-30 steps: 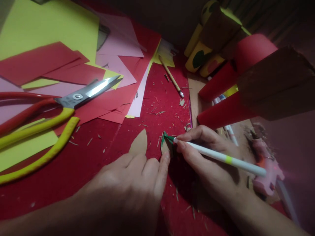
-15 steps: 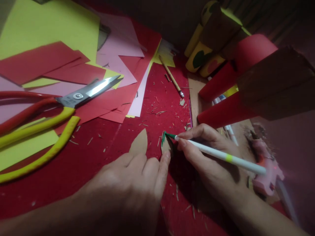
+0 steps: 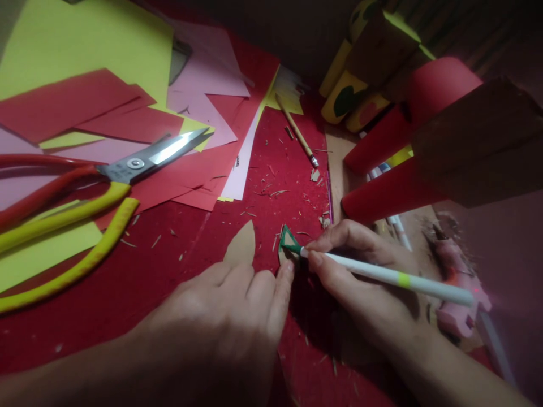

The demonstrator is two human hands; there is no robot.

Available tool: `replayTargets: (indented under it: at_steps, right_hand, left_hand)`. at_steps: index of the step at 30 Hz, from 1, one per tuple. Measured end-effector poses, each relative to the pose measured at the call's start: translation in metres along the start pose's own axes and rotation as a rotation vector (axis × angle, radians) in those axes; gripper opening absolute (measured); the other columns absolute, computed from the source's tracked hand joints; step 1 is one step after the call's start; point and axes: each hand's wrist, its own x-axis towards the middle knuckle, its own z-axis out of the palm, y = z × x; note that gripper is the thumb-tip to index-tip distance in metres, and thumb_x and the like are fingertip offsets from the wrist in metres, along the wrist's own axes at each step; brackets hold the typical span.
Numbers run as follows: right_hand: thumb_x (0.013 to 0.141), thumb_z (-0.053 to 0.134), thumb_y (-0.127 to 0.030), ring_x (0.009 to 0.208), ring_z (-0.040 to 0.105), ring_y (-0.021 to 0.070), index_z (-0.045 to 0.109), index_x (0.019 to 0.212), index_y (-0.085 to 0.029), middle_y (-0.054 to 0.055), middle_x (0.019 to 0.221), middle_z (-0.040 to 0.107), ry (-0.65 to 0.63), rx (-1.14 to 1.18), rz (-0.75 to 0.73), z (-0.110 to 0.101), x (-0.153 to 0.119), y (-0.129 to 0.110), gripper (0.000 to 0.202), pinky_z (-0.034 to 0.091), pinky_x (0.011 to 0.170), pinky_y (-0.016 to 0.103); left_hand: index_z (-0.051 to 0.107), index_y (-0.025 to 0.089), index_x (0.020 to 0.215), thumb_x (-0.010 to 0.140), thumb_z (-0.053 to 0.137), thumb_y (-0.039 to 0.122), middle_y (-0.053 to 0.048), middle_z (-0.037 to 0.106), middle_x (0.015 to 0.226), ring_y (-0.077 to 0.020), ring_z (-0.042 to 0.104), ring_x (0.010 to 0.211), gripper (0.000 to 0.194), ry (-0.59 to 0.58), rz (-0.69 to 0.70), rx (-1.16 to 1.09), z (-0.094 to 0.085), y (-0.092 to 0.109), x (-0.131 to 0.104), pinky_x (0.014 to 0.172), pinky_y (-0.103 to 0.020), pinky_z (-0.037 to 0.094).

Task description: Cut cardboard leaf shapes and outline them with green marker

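Observation:
A white felt-tip pen (image 3: 365, 271) with a green tip and a yellow band is pinched in my right hand (image 3: 365, 277). Its tip touches a small leaf-shaped cardboard cutout (image 3: 288, 237), which has green along its upper edges and bare tan inside. My left hand (image 3: 237, 305) lies palm down with bent fingers, one fingertip pinning the lower end of that cutout to the red tabletop (image 3: 220, 232). A second, plain tan leaf-shaped cutout (image 3: 242, 246) shows beyond the left knuckles, its lower end hidden under the fingers.
Large scissors (image 3: 136, 164) with red and yellow handles lie at left on red, pink and yellow paper sheets (image 3: 106, 39). A thin yellow stick (image 3: 299, 133) lies among scraps. Red tubes (image 3: 382, 192) with cardboard stand right, near a pink glue gun-like tool (image 3: 460, 294).
The pen tip has moved down and slightly left across the cutout. Green now runs down its right edge too. My left hand stays in place.

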Motion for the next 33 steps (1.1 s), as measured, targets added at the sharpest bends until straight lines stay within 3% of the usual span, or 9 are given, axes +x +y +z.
replayTargets:
  at_steps: [8,12,15,19,24,27,33]
  right_hand:
    - [0.080,0.080,-0.024,0.051,0.064,0.0147,0.074,0.072,-0.025,-0.001,0.059,0.073,0.054,0.003,0.002,0.003,0.001,0.001,0.010,0.050,0.046,0.022]
    - [0.079,0.080,-0.022,0.050,0.064,0.0149,0.074,0.071,-0.025,-0.001,0.059,0.073,0.009,-0.020,0.014,0.002,0.000,-0.001,0.011,0.049,0.045,0.022]
    - [0.080,0.080,-0.023,0.049,0.063,0.0152,0.074,0.071,-0.024,-0.001,0.058,0.072,-0.040,-0.016,0.053,0.000,0.000,-0.003,0.011,0.047,0.043,0.022]
    - [0.080,0.081,-0.024,0.050,0.064,0.0152,0.075,0.072,-0.025,-0.001,0.059,0.072,0.006,-0.018,0.033,0.000,0.001,-0.002,0.011,0.048,0.044,0.022]
    - [0.080,0.082,-0.022,0.047,0.060,0.0136,0.073,0.070,-0.025,-0.002,0.057,0.070,-0.032,-0.009,0.016,0.000,0.001,-0.001,0.013,0.045,0.042,0.021]
    - [0.081,0.082,-0.023,0.050,0.061,0.0140,0.073,0.071,-0.025,-0.001,0.060,0.072,0.017,0.023,0.015,0.001,0.000,0.001,0.013,0.047,0.045,0.021]
    - [0.083,0.082,-0.025,0.052,0.063,0.0149,0.075,0.076,-0.025,-0.001,0.063,0.074,0.044,0.047,0.040,0.002,-0.001,0.004,0.011,0.049,0.047,0.022]
  left_hand:
    - [0.069,0.011,0.145,0.100,0.060,0.018,-0.004,0.074,0.086,-0.0237,0.065,0.070,0.046,0.000,0.032,0.032,-0.007,-0.004,0.006,0.065,-0.041,0.051]
    - [0.072,0.011,0.139,0.103,0.058,0.017,-0.003,0.073,0.083,-0.0228,0.062,0.067,0.040,0.002,0.085,0.044,-0.009,-0.006,0.007,0.061,-0.040,0.050]
    - [0.067,0.014,0.148,0.103,0.061,0.018,-0.002,0.073,0.088,-0.0241,0.066,0.076,0.046,-0.011,0.024,-0.007,-0.007,-0.005,0.003,0.068,-0.041,0.051]
    - [0.062,0.017,0.154,0.099,0.065,0.020,-0.003,0.075,0.091,-0.0277,0.071,0.087,0.055,-0.034,-0.014,-0.024,-0.004,-0.003,-0.001,0.073,-0.041,0.052]
    - [0.067,0.015,0.147,0.100,0.057,0.015,-0.002,0.074,0.087,-0.0222,0.067,0.074,0.048,-0.020,0.032,0.026,-0.008,-0.005,0.004,0.069,-0.037,0.052]
    - [0.072,0.012,0.140,0.100,0.052,0.012,-0.002,0.074,0.083,-0.0203,0.061,0.065,0.044,0.001,0.100,0.075,-0.011,-0.009,0.009,0.062,-0.037,0.050]
    - [0.073,0.010,0.140,0.103,0.053,0.009,-0.003,0.074,0.081,-0.0226,0.067,0.069,0.043,0.012,0.137,0.098,-0.014,-0.012,0.012,0.061,-0.037,0.054]
